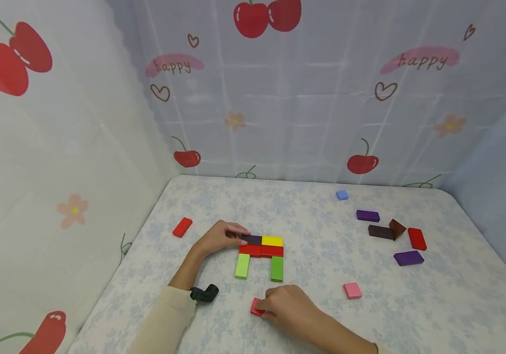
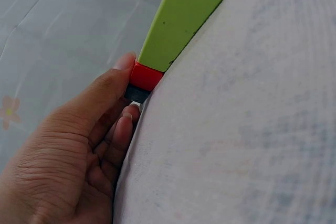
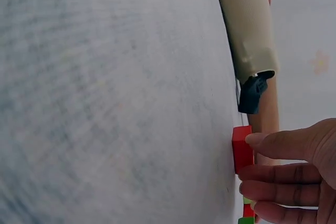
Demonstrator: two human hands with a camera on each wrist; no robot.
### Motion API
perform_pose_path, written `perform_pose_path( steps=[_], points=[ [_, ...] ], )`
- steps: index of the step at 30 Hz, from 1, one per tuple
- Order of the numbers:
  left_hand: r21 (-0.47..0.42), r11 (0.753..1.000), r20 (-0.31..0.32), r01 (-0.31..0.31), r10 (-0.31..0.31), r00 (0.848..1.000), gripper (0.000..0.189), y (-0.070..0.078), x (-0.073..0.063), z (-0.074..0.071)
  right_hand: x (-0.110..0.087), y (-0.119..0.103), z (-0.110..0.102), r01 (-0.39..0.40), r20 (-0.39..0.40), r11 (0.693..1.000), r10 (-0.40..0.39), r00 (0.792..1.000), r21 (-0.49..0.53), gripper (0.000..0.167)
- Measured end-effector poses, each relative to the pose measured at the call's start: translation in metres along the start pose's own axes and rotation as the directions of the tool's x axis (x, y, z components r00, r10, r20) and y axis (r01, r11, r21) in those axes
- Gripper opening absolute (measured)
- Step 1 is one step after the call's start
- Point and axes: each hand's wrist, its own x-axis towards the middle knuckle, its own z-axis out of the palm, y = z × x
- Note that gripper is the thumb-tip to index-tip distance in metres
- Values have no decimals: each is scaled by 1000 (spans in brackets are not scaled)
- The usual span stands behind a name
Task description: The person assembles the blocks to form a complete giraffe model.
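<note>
A flat arrangement of blocks lies mid-table: a black block (image 1: pixel 253 240) beside a yellow block (image 1: pixel 272 241), two red blocks (image 1: pixel 272 251) in the row below, then a light green block (image 1: pixel 242 266) and a darker green block (image 1: pixel 277 269) like two legs. My left hand (image 1: pixel 217 238) pinches the black block at its left end; in the left wrist view its thumb lies along the neighbouring red block (image 2: pixel 147 76). Nearer to me, my right hand (image 1: pixel 293 309) grips a separate red block (image 1: pixel 255 308) on the table, thumb on top and fingers along its end in the right wrist view.
At the right lie two purple blocks (image 1: pixel 408 258), a dark brown block (image 1: pixel 380 232), a brown triangular block (image 1: pixel 397 229) and a red block (image 1: pixel 417 239). A pink block (image 1: pixel 352 290), a small blue block (image 1: pixel 342 195) and another red block (image 1: pixel 182 227) lie apart.
</note>
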Motion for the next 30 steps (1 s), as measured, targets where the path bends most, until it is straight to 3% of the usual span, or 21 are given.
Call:
perform_pose_path(
  steps=[8, 14, 20, 30],
  points=[
    [-35, 999, -9, -10, 10, 1000, 31, 3, 0, 0, 10, -3, 2, 32, -23, 999, -32, 999, -5, 20],
    [-56, 998, -11, -26, 26, 1000, 31, 2, 0, 1, 21, -8, 0, 68, 12, 988, -67, 998, -136, 23],
    [-44, 999, -16, -29, 28, 999, 30, 1, 0, 1, 31, -10, 6, 115, -29, 964, -125, 992, -241, 18],
    [-13, 1000, -11, 16, -16, 1000, 30, -1, 2, 1, 39, -9, 11, 88, -21, 951, -99, 995, -297, 33]
  ],
)
